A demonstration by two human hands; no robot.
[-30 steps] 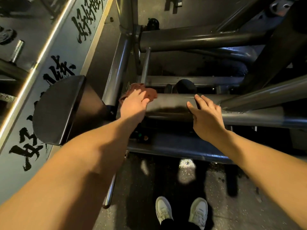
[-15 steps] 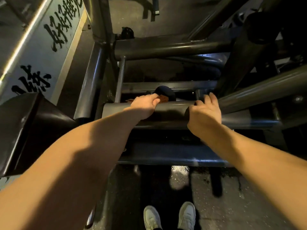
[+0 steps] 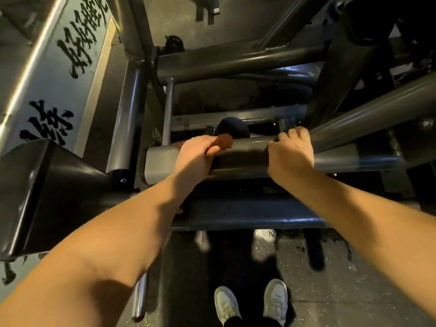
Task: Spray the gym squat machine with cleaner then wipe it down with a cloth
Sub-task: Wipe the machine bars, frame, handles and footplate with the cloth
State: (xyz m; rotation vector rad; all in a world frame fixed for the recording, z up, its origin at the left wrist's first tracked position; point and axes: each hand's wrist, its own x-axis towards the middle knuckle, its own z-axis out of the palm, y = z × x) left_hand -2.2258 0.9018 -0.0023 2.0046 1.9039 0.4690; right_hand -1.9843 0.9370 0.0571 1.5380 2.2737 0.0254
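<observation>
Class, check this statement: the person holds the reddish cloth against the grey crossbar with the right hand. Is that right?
Not quite. The head view shows the left hand holding the reddish cloth against the grey crossbar. The right hand grips the bar bare, with no cloth.

Left hand [image 3: 195,154] presses cloth [image 3: 224,142] on crossbar [image 3: 245,159]; right hand [image 3: 291,154] grips it.

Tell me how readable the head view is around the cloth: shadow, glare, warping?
Head view: dim, warm light; the reddish-brown cloth under the left hand sits half in shade; the grey steel crossbar darkens between that hand and the right hand; bright glare spots on the speckled dark floor; wide-angle lens bows the frame tubes.
</observation>
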